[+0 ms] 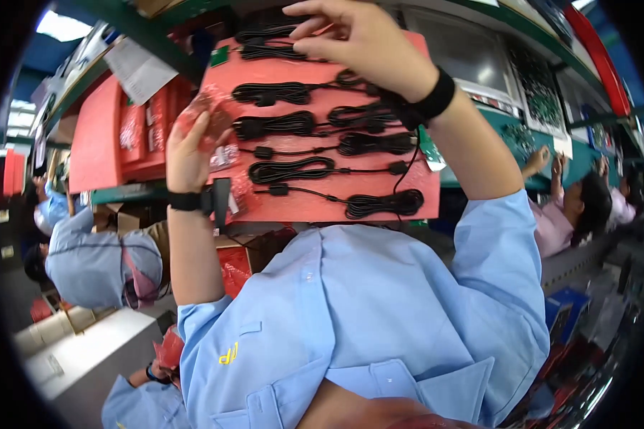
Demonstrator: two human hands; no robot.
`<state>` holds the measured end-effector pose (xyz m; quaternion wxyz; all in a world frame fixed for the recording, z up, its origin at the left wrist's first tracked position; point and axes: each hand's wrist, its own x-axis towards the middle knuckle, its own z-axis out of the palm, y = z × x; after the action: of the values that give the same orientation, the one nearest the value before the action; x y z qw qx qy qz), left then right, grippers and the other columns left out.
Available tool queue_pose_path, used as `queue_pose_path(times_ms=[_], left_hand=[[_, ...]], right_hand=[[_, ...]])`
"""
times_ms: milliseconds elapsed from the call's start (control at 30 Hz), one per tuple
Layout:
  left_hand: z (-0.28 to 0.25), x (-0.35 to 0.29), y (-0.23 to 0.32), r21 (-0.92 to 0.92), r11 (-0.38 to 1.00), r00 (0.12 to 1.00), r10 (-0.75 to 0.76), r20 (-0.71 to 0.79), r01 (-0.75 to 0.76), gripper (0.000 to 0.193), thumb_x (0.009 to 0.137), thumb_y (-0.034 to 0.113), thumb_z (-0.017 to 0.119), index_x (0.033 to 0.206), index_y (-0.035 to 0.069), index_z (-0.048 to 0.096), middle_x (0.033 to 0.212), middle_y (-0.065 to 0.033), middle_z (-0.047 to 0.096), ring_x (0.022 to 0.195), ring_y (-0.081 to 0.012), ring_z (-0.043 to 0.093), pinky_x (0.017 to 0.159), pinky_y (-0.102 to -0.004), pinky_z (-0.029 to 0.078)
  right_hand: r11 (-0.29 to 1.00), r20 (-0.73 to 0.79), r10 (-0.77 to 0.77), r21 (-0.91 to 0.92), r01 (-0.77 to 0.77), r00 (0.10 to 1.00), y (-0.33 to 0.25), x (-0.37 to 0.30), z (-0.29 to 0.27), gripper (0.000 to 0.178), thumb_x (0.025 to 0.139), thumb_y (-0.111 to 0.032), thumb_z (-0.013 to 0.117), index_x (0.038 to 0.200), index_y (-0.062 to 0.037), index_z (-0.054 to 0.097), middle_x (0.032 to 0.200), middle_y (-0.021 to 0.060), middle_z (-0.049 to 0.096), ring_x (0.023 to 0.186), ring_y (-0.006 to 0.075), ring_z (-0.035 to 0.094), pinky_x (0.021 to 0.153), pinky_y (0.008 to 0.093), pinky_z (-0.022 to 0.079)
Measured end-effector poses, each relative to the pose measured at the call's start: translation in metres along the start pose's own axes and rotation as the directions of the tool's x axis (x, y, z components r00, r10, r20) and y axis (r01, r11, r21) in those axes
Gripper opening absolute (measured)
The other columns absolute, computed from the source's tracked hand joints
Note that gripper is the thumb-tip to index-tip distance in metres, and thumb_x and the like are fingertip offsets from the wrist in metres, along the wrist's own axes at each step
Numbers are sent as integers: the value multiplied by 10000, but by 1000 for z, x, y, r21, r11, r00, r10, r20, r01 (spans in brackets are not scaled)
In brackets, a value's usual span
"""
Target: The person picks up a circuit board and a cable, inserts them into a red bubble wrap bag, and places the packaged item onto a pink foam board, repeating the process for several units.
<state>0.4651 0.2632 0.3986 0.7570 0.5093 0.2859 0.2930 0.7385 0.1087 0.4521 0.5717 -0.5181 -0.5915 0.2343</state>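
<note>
Coiled black cables (279, 93) lie in rows on a pink-covered desk (308, 209) in the head view, between the hands and nearer the body. The right hand (361, 39) hovers open over the farthest coils; the left hand (189, 150) grips reddish translucent plastic (219, 113). Co-workers in blue (107, 250) and pink (553, 223) flank the hands.

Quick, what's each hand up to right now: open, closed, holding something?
Left hand: closed on a red plastic bag.
Right hand: open over the black cables, nothing visibly held.
</note>
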Motion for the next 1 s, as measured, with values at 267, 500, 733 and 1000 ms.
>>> queue_pose_path(times_ms=[267, 500, 733, 1000], left_hand=[[-3, 26, -4, 132, 991, 997, -21, -75, 31, 243, 924, 84, 525, 1161, 31, 545, 1121, -79, 616, 1012, -201, 610, 858, -338, 520], [20, 23, -2, 179, 982, 984, -21, -177, 53, 232, 923, 93, 530, 1148, 41, 559, 1112, -65, 622, 1018, -178, 605, 876, -325, 516], [25, 15, -13, 164, 985, 976, -11, -218, 48, 252, 925, 84, 523, 1173, 48, 542, 1163, -71, 598, 1053, -175, 588, 891, -332, 513], [39, -4, -7, 75, 997, 982, -8, -189, 22, 245, 923, 69, 519, 1166, 48, 541, 1150, -72, 603, 1072, -196, 581, 894, -366, 499]], right_hand=[[713, -418, 629, -24, -700, 655, 106, -238, -189, 204, 850, -271, 647, 920, -80, 659, 777, -51, 594, 696, 42, 520, 586, 198, 402], [360, -387, 880, 170, -917, 273, 317, -302, -136, 399, 815, -389, 650, 1029, -53, 681, 1061, 147, 647, 1038, 238, 575, 891, 335, 431], [578, -473, 809, 535, -616, 348, 301, -316, -121, 277, 825, -332, 639, 922, -86, 724, 1132, 142, 633, 1206, 265, 486, 999, 367, 358], [655, -590, 402, -350, -670, 700, 310, -353, -91, 190, 803, -187, 662, 836, -2, 691, 945, 199, 652, 1019, 297, 611, 820, 356, 495]])
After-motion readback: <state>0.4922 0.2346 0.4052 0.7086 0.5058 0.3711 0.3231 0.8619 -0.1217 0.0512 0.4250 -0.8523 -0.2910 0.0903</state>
